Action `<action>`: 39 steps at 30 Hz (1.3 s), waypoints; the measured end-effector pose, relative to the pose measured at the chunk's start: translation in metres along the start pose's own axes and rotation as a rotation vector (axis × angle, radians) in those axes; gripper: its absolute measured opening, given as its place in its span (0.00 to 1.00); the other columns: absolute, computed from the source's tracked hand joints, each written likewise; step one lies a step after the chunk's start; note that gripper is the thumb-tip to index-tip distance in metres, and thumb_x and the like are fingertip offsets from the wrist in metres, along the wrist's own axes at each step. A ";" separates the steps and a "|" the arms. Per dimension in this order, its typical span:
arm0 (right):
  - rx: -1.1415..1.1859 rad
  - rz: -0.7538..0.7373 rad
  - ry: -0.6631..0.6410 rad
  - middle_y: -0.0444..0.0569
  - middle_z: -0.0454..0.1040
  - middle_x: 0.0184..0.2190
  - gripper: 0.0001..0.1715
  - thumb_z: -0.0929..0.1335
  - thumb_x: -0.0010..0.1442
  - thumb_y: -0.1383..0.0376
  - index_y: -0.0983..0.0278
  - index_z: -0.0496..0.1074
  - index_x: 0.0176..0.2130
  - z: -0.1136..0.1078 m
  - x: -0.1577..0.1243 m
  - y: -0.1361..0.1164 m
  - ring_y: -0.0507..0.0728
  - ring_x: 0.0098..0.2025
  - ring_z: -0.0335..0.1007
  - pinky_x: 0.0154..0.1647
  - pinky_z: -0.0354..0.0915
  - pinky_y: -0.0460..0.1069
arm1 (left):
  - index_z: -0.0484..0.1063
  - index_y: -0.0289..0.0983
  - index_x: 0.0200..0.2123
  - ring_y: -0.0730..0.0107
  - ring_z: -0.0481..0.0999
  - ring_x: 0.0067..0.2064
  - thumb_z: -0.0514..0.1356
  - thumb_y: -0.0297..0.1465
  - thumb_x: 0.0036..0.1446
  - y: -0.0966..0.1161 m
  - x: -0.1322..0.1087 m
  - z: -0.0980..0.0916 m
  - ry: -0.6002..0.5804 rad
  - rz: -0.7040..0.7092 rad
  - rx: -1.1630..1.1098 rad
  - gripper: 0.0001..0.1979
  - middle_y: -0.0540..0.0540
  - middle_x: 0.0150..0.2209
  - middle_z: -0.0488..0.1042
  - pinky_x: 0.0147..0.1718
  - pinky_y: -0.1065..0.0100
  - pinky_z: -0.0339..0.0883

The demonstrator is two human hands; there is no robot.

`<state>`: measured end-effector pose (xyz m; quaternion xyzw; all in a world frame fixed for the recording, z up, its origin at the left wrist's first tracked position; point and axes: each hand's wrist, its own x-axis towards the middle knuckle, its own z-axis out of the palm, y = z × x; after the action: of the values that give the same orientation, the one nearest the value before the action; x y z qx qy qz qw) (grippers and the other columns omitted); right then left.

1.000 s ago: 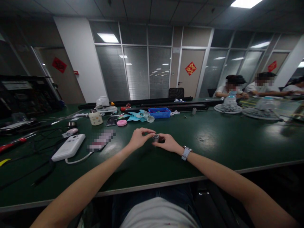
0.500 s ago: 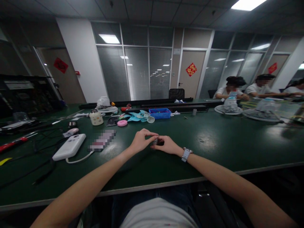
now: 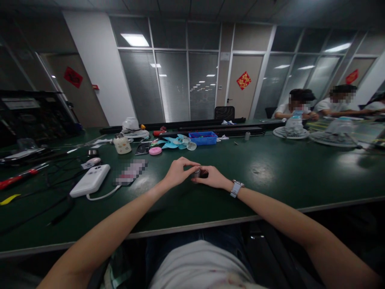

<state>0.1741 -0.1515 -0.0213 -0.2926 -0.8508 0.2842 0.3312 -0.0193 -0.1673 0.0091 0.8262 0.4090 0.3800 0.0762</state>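
Note:
Between my hands, a small grey metal cylinder [image 3: 197, 173] stands upright at the middle of the green table. The fingertips of my left hand [image 3: 179, 173] pinch its top and left side. My right hand [image 3: 212, 177], with a watch [image 3: 236, 188] on the wrist, curls around the right side with thumb and fingers on it. Fingers cover much of the cylinder, so its details are hidden. A similar grey cylinder [image 3: 247, 136] stands farther back on the right.
To the left lie a white power bank [image 3: 90, 180], a cabled phone [image 3: 130, 172], and black cables. Behind my hands are a pink disc [image 3: 155, 151], blue fan blades [image 3: 176, 142] and a blue bin [image 3: 203, 138]. Fan parts [image 3: 290, 131] and people [image 3: 299, 106] are at right.
The camera view has tilted slightly downward, so the scene sits a little higher. Both hands keep their hold on the cylinder, with only a slight finger shift.

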 end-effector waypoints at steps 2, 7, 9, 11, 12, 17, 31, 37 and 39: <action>-0.004 0.006 0.004 0.48 0.78 0.35 0.20 0.73 0.53 0.55 0.67 0.75 0.41 0.000 0.000 0.001 0.55 0.35 0.73 0.38 0.67 0.48 | 0.80 0.44 0.41 0.61 0.75 0.41 0.60 0.38 0.58 0.002 0.000 0.000 -0.001 -0.008 0.008 0.12 0.48 0.36 0.81 0.38 0.65 0.66; -0.021 -0.005 0.013 0.48 0.78 0.34 0.19 0.72 0.53 0.54 0.66 0.75 0.39 0.002 0.002 0.005 0.55 0.35 0.73 0.38 0.67 0.48 | 0.78 0.43 0.44 0.59 0.75 0.44 0.60 0.39 0.57 0.005 -0.002 0.000 -0.002 -0.027 -0.014 0.14 0.48 0.38 0.82 0.39 0.65 0.67; -0.009 -0.022 0.012 0.47 0.78 0.34 0.19 0.72 0.54 0.54 0.66 0.75 0.39 0.002 0.002 0.006 0.55 0.35 0.73 0.38 0.67 0.48 | 0.75 0.42 0.49 0.59 0.76 0.45 0.60 0.38 0.57 0.005 -0.003 0.000 0.006 -0.024 -0.050 0.16 0.48 0.37 0.82 0.42 0.64 0.67; 0.003 -0.040 0.009 0.47 0.78 0.35 0.19 0.72 0.54 0.55 0.66 0.75 0.39 0.002 0.002 0.007 0.54 0.35 0.73 0.39 0.66 0.48 | 0.71 0.41 0.53 0.59 0.77 0.45 0.60 0.37 0.57 0.005 -0.004 0.001 -0.004 -0.017 -0.115 0.20 0.47 0.38 0.82 0.47 0.62 0.66; 0.007 -0.044 0.010 0.47 0.78 0.35 0.18 0.72 0.54 0.55 0.66 0.75 0.39 0.002 0.002 0.007 0.54 0.35 0.73 0.39 0.66 0.48 | 0.69 0.40 0.55 0.60 0.78 0.45 0.60 0.37 0.58 0.005 -0.004 0.001 -0.016 -0.015 -0.155 0.21 0.47 0.39 0.82 0.49 0.61 0.66; -0.012 -0.005 0.012 0.48 0.78 0.34 0.18 0.73 0.53 0.55 0.67 0.74 0.37 0.001 0.000 0.005 0.56 0.36 0.73 0.38 0.66 0.48 | 0.62 0.37 0.59 0.62 0.77 0.48 0.61 0.33 0.57 0.001 -0.003 0.003 -0.074 -0.022 -0.333 0.26 0.43 0.43 0.80 0.52 0.60 0.65; 0.031 -0.024 -0.017 0.47 0.78 0.36 0.21 0.72 0.54 0.54 0.66 0.74 0.42 0.000 0.000 0.004 0.54 0.35 0.73 0.37 0.67 0.47 | 0.66 0.35 0.53 0.56 0.79 0.44 0.67 0.34 0.49 -0.011 -0.002 0.005 0.003 -0.142 -0.377 0.28 0.41 0.37 0.81 0.44 0.58 0.68; 0.007 -0.020 -0.013 0.47 0.77 0.35 0.20 0.72 0.54 0.55 0.66 0.75 0.42 0.000 0.001 0.003 0.54 0.35 0.72 0.38 0.66 0.47 | 0.69 0.36 0.48 0.56 0.80 0.43 0.67 0.37 0.49 -0.009 -0.002 0.002 0.006 -0.152 -0.343 0.24 0.41 0.39 0.81 0.43 0.60 0.68; 0.012 -0.005 -0.013 0.47 0.77 0.34 0.20 0.72 0.54 0.56 0.66 0.75 0.42 0.000 0.001 0.002 0.54 0.34 0.72 0.38 0.66 0.47 | 0.69 0.36 0.48 0.57 0.80 0.43 0.67 0.37 0.50 -0.007 -0.003 0.002 0.001 -0.160 -0.348 0.23 0.41 0.39 0.81 0.43 0.59 0.68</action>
<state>0.1741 -0.1496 -0.0228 -0.2864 -0.8520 0.2904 0.3282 -0.0235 -0.1641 0.0031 0.7653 0.4013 0.4379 0.2478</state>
